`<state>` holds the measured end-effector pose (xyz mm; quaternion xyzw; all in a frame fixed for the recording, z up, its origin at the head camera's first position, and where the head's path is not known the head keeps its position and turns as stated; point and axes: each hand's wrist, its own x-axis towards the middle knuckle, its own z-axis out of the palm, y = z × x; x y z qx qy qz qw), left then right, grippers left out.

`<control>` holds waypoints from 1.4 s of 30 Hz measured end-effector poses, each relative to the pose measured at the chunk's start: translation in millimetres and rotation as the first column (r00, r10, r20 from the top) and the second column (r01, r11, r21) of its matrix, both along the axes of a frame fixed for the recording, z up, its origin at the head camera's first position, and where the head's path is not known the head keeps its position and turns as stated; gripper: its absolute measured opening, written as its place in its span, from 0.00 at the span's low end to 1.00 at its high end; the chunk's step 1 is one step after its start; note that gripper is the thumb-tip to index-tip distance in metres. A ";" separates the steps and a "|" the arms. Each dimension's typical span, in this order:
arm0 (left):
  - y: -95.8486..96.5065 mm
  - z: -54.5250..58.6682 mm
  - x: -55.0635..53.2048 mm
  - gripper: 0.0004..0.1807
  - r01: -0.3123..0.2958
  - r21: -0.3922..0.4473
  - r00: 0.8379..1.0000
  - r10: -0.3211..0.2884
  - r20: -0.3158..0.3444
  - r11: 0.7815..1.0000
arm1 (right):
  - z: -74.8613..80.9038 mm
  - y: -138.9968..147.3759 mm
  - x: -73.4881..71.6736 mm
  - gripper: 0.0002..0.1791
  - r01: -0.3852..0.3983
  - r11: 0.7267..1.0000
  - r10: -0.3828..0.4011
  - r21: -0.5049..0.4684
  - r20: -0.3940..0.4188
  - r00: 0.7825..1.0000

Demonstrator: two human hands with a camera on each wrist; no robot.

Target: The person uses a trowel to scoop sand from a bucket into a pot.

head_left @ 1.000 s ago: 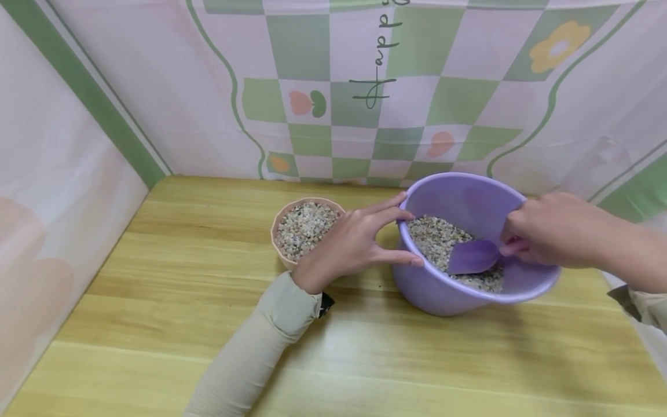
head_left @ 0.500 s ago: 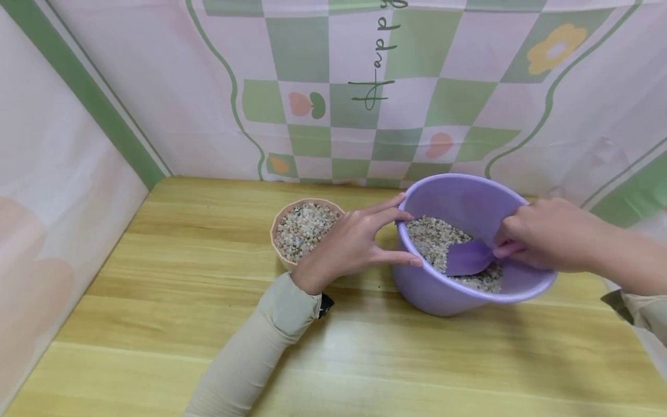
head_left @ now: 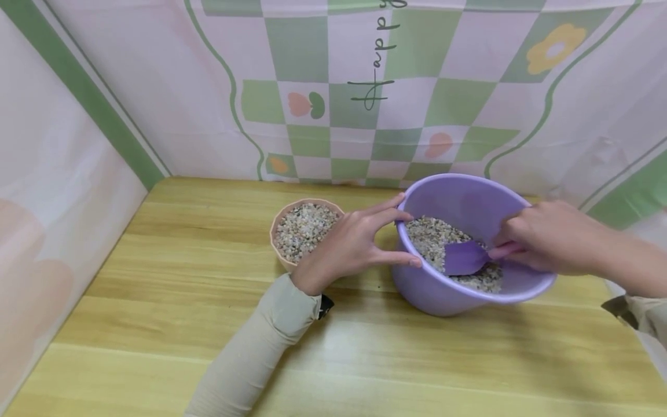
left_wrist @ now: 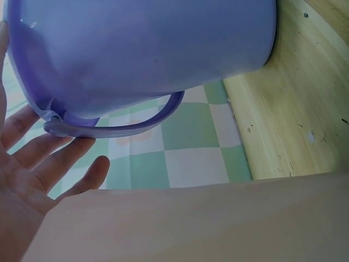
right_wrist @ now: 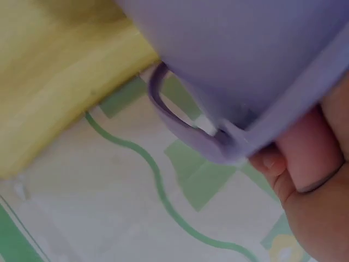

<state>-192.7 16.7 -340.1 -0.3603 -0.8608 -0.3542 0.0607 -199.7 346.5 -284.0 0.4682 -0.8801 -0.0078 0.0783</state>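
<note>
A purple bucket (head_left: 432,292) stands on the table, part filled with small mixed pebbles (head_left: 435,234). My left hand (head_left: 346,243) rests against the left side of its rim, thumb and fingers spread and fairly straight. In the left wrist view the fingers (left_wrist: 65,158) lie at the rim beside the bucket's handle (left_wrist: 120,130). Inside the bucket, my right hand (head_left: 547,234) grips a small scoop by its pink handle (right_wrist: 311,150). The scoop's purple blade (head_left: 464,258) lies on the pebbles, pointing left.
A peach bowl (head_left: 276,240), full of similar pebbles, stands left of the bucket, partly behind my left hand and wrist. Behind the wooden table (head_left: 156,278) hangs a green and white checked cloth (head_left: 354,104). Another pale cloth (head_left: 52,145) hangs along the left.
The scoop and right hand have shifted slightly left and down inside the bucket, the blade moving over the pebbles. My left hand has stayed at the rim, and the bowl has not moved.
</note>
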 end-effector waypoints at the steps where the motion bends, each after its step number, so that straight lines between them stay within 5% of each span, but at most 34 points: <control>1: 0.1 0.0 0.2 0.37 0.001 0.001 1.000 -0.001 0.001 1.000 | -1.0 -0.2 0.4 0.17 0.006 1.000 -0.006 -0.014 0.009 1.000; 42: 0.0 -2.8 0.0 0.38 -0.001 0.005 1.000 0.001 -0.002 1.000 | -6.9 -4.5 -4.8 0.16 0.016 0.998 -0.014 -0.060 0.026 1.000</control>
